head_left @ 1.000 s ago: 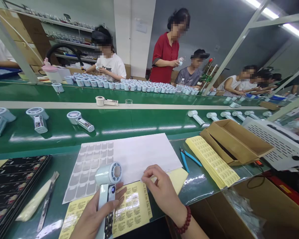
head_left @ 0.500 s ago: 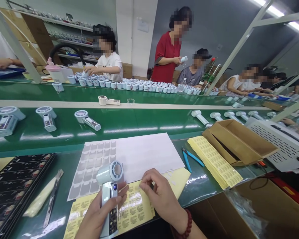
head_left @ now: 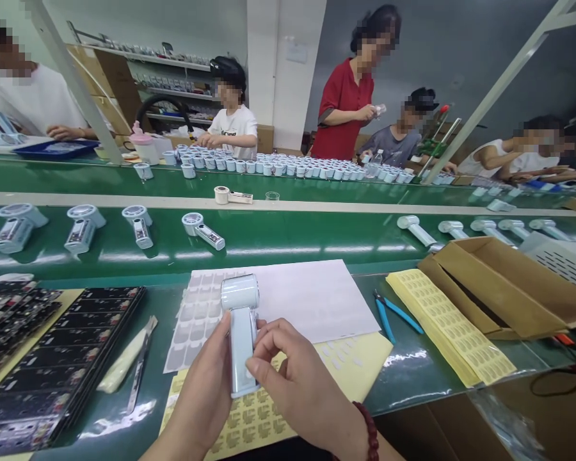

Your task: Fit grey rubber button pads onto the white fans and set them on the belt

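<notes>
Pale-blue plastic handheld fan with cylindrical head (head_left: pixel 240 334) is between the left hand (head_left: pixel 205 378), which grips its handle, and the right hand (head_left: pixel 297 374), curled at that handle's right edge, grip unclear.

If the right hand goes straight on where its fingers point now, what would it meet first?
The light blue handheld fan in the left hand: the right fingertips seem right at its handle, though exact contact is unclear.
</notes>
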Demonstrator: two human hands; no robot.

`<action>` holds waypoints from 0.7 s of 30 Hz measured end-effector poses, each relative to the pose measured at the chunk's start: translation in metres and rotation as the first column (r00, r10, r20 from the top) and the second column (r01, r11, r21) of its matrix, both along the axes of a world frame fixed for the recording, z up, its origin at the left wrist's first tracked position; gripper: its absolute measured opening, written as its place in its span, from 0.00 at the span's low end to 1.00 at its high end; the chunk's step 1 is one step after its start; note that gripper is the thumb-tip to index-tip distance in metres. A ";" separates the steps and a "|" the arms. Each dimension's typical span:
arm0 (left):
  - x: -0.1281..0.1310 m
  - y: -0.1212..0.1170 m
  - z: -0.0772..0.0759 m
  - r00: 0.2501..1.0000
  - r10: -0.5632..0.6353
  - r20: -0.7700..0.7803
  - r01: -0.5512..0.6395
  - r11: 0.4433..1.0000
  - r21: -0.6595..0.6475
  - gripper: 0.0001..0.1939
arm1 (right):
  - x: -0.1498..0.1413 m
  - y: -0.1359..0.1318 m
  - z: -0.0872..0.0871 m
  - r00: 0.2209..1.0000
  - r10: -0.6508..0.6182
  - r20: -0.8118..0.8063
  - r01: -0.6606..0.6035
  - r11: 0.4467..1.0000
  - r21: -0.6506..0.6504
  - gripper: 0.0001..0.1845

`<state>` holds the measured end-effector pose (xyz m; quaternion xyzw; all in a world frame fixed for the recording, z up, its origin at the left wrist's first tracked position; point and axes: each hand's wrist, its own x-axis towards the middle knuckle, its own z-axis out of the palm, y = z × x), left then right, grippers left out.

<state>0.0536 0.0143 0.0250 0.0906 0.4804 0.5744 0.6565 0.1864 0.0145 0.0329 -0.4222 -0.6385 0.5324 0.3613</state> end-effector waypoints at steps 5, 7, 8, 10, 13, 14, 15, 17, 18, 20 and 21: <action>0.002 0.004 0.008 0.999 0.051 0.010 -0.051 0.998 -0.024 0.15 | -0.004 0.006 -0.003 0.998 -0.005 0.055 0.002 0.999 0.043 0.07; 0.002 0.006 0.009 0.998 0.067 0.004 -0.067 0.997 -0.030 0.14 | -0.005 0.008 -0.006 0.995 -0.006 0.096 -0.003 0.996 0.090 0.06; 0.002 0.007 0.009 0.998 0.066 -0.002 -0.066 0.997 -0.034 0.14 | -0.006 0.008 -0.007 0.993 -0.013 0.121 -0.004 0.991 0.134 0.06; 0.002 0.009 0.008 0.998 0.061 -0.027 -0.062 0.998 -0.031 0.12 | -0.009 0.009 -0.010 0.986 -0.035 0.160 -0.003 0.973 0.230 0.06; 0.002 0.013 0.005 0.996 0.045 -0.074 -0.049 0.998 -0.046 0.11 | -0.010 0.011 -0.013 0.994 -0.060 0.096 0.032 0.963 0.267 0.06; 0.002 0.015 0.005 0.996 0.041 -0.082 -0.046 0.997 -0.066 0.11 | -0.009 0.013 -0.014 0.997 -0.073 0.032 0.064 0.970 0.237 0.06; 0.001 0.018 0.005 0.996 0.032 -0.084 -0.039 0.995 -0.089 0.12 | -0.008 0.016 -0.014 0.994 -0.102 -0.040 0.108 0.975 0.194 0.06; -0.001 0.030 0.009 0.993 0.009 -0.114 -0.020 0.995 -0.097 0.12 | -0.002 0.023 -0.015 0.975 -0.187 -0.118 0.200 0.973 0.117 0.09; -0.003 0.039 0.011 0.989 0.001 -0.150 -0.013 0.997 -0.077 0.12 | 0.001 0.028 -0.016 0.972 -0.223 -0.074 0.230 0.966 0.116 0.11; -0.008 0.064 0.017 0.972 -0.002 -0.237 0.000 1.000 -0.009 0.09 | 0.006 0.036 -0.020 0.957 -0.245 0.154 0.217 0.960 0.178 0.13; -0.010 0.080 0.019 0.961 -0.001 -0.277 0.009 1.000 0.028 0.08 | 0.008 0.040 -0.023 0.930 -0.233 0.283 0.177 0.961 0.211 0.13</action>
